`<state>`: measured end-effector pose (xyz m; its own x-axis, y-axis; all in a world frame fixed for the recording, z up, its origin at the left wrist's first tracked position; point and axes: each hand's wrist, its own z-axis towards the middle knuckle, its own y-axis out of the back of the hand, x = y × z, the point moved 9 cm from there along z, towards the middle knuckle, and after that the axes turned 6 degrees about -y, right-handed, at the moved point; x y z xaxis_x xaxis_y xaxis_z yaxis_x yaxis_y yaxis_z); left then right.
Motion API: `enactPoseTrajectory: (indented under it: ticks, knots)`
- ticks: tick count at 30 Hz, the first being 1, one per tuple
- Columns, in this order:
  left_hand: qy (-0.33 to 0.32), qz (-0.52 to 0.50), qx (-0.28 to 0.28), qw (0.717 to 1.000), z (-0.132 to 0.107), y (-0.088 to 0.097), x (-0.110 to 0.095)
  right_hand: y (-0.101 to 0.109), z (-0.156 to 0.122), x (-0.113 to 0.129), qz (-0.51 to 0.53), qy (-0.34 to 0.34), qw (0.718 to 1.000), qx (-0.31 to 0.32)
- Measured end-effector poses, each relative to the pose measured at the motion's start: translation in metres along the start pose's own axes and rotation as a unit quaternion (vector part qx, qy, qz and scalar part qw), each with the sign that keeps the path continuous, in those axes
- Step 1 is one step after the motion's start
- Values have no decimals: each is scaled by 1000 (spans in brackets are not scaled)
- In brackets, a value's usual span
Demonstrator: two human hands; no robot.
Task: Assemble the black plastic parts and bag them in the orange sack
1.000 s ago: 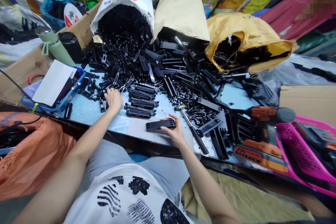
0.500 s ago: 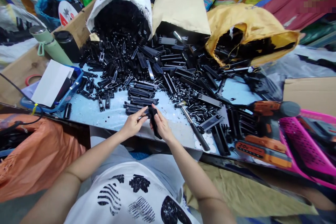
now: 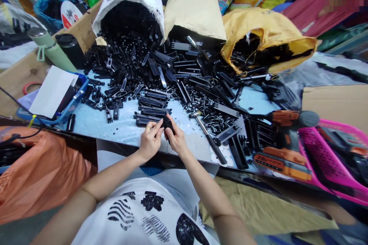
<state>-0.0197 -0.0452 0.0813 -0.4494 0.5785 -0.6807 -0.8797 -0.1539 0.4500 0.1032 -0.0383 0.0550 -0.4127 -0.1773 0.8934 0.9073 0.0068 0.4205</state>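
Blue tray point(image 3: 77, 97) at far left of the surface point(image 3: 94, 122). Left hand point(image 3: 150, 142): thumb and forefinger pinched on the left side of a black plastic part point(image 3: 167, 124). The part sits between both grips, near the surface's front edge, just in front of a stack of black strips point(image 3: 152, 107). Right hand point(image 3: 177, 140): fingers closed round the part's right side, grip tight on it. Hammer point(image 3: 208, 138) lies just right of that hand; orange drill point(image 3: 283, 119) farther right.

Fingers of the left hand point(image 3: 149, 142) and right hand point(image 3: 177, 140) hide most of the black part point(image 3: 167, 123)
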Motion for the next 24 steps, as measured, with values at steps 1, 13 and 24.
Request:
enactPoseTrajectory:
  ticks: [1,13,24]
  knots:
    - [-5,-8,-20,1000,-1,2,-1,1,0,1,5,-3,1000,-17]
    - [-7,-61,-55,997,41,30,-2,-5,-11,-7,42,-7,997,-62]
    - [275,-446,429,736,-12,-30,12,41,-15,31,-138,167,976,30]
